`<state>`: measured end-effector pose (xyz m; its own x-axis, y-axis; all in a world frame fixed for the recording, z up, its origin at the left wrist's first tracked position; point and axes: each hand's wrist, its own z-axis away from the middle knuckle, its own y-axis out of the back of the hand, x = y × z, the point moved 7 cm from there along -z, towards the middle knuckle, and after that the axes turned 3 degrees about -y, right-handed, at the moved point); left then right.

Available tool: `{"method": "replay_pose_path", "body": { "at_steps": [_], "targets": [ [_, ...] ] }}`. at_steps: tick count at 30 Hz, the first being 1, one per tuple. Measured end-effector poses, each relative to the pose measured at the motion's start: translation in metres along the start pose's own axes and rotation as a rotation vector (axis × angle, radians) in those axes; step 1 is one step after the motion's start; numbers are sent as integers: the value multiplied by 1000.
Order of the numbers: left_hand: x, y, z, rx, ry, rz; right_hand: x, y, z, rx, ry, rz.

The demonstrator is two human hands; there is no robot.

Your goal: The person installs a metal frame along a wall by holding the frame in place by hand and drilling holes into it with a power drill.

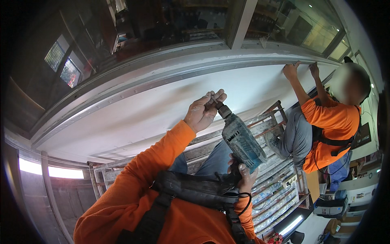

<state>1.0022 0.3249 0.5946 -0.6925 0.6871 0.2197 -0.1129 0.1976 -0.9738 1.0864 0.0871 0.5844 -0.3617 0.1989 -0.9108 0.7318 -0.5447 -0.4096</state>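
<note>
The left hand (202,112) is pinching its fingertips around the bit at the nose of a teal, scuffed electric power drill (239,142), just under the white ceiling panel (154,110). The drill is hanging between both hands above the metal scaffold platform (272,179), its long axis running diagonally, nose pointing up and left toward the panel. The right hand (243,173) is wrapping closed around the drill's dark rear grip. It is looking heavy, rigid and dusty, best held at that grip. Farther right, a co-worker in orange (329,126) is reaching up to the panel edge.
</note>
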Motion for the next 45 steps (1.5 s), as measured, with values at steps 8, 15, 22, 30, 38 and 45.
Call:
{"method": "replay_pose_path", "body": {
  "at_steps": [8, 15, 22, 30, 38, 45],
  "targets": [
    [5, 3, -5, 17, -69, -146, 0, -11, -1, 31, 56, 58],
    [5, 12, -17, -78, -38, -156, 0, -20, -3, 57, 45, 38],
    [0, 10, -18, 146, -37, -325, 13, -2, -6, 2, 83, 278],
    [22, 12, -45, 66, 22, -540, 11, -33, -25, -97, 47, 345],
    [49, 0, -36, 80, -59, -770, -6, -45, -39, -156, 77, 145],
    [67, -6, -32, 89, -114, -812, 4, -52, -48, -237, 8, 205]
  ]
}}
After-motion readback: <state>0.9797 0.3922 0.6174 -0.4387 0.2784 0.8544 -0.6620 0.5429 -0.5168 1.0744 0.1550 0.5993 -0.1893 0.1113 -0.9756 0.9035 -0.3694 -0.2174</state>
